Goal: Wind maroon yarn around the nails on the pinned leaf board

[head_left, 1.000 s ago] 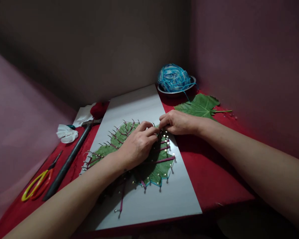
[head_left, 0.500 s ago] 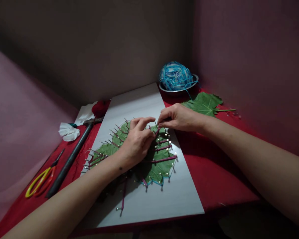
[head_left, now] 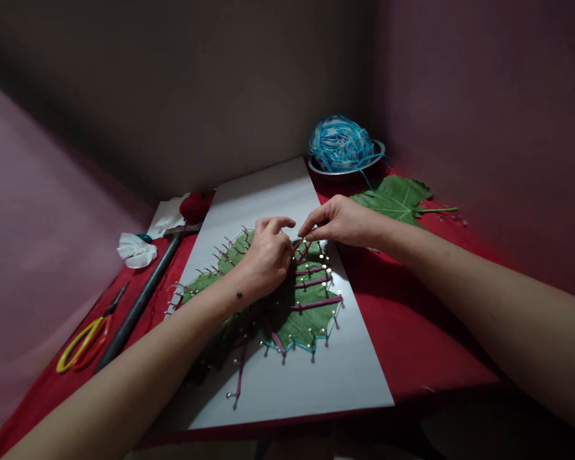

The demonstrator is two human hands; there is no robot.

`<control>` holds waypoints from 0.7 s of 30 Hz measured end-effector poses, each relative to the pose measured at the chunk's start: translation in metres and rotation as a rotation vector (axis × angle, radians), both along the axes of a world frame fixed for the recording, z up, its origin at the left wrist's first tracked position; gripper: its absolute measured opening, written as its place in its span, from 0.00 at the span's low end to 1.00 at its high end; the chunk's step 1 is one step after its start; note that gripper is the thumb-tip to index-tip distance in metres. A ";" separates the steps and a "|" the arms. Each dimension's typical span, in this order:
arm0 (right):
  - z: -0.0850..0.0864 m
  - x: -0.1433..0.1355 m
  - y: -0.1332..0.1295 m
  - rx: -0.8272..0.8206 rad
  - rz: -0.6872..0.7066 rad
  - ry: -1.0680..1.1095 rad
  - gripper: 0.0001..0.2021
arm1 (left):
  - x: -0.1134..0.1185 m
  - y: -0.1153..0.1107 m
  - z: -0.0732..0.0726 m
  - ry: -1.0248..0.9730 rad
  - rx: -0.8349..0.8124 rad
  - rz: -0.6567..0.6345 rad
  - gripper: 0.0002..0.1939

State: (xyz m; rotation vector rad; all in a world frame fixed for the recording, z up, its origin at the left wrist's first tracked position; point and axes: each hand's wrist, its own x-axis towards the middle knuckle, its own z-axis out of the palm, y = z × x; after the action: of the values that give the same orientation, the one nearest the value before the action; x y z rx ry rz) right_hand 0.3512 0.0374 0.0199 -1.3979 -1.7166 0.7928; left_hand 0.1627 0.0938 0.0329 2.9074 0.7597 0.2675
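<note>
- Our right hand pinches something tiny by the nails!
- Our left hand curls alongside, grip unclear.
- Slack between them could loosen yarn.

Scissors, yellow and orange handles: left of the left hand. Hammer: between scissors and left hand, head end away from the wearer. Crumpled white tissue: left of the left hand, past the scissors. White sheet and red ball: left of and beyond the left hand. Metal bowl, containing blue yarn ball: beyond the right hand. Loose leaf, stem rightward: right of and beyond the right hand.
</note>
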 end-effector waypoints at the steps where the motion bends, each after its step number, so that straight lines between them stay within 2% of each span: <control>1: 0.001 0.001 -0.001 -0.001 0.020 -0.026 0.09 | 0.001 0.000 -0.001 0.004 0.037 0.002 0.10; 6: 0.008 -0.001 -0.011 0.029 0.036 -0.284 0.11 | 0.008 0.007 -0.005 0.028 0.126 0.051 0.10; 10: 0.011 -0.009 -0.017 0.088 0.049 -0.504 0.18 | 0.015 0.015 -0.006 0.055 0.134 0.020 0.11; 13: 0.010 -0.014 -0.021 0.118 0.059 -0.643 0.18 | 0.018 0.017 -0.008 0.006 0.140 -0.013 0.11; 21: 0.009 -0.017 -0.018 0.043 0.021 -0.721 0.17 | 0.018 0.019 -0.018 -0.059 0.149 -0.016 0.09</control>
State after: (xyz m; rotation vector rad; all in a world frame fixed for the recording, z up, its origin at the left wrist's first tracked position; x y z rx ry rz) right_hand 0.3344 0.0189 0.0288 -1.7660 -2.2598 0.2533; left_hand 0.1807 0.1131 0.0149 3.0278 0.7369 0.4233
